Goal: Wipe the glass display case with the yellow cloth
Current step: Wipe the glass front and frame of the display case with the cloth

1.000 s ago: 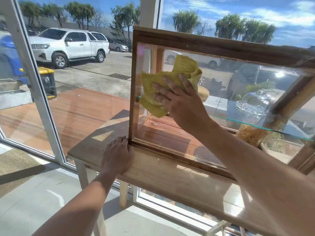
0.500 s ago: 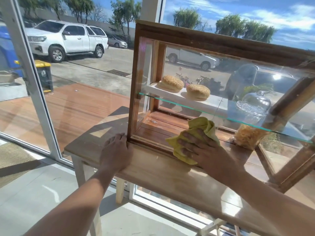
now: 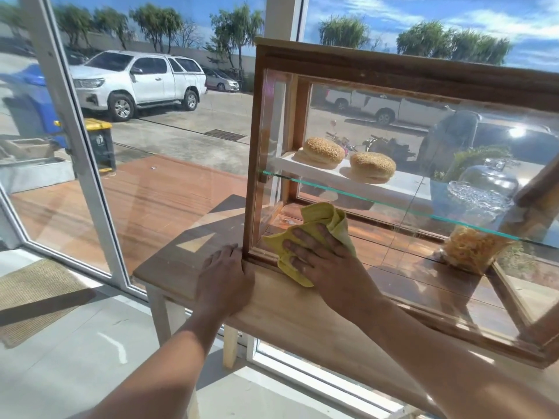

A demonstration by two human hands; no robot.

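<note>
Right grip (image 3: 320,258), fingers flat, is pressing yellow cloth (image 3: 317,234) on glass display case (image 3: 423,164), having swept from upper pane to lower-left corner; lower glass now getting wiped. Left grip (image 3: 225,281), relaxed and empty, is bracing on counter (image 3: 175,261) beside it.

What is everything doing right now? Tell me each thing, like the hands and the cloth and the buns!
yellow cloth: crumpled, pressed on the glass low left
right hand: flat, pressing the cloth
left hand: resting on the table at the case corner
glass display case: upright on the table
two buns: inside, on the white shelf
</note>
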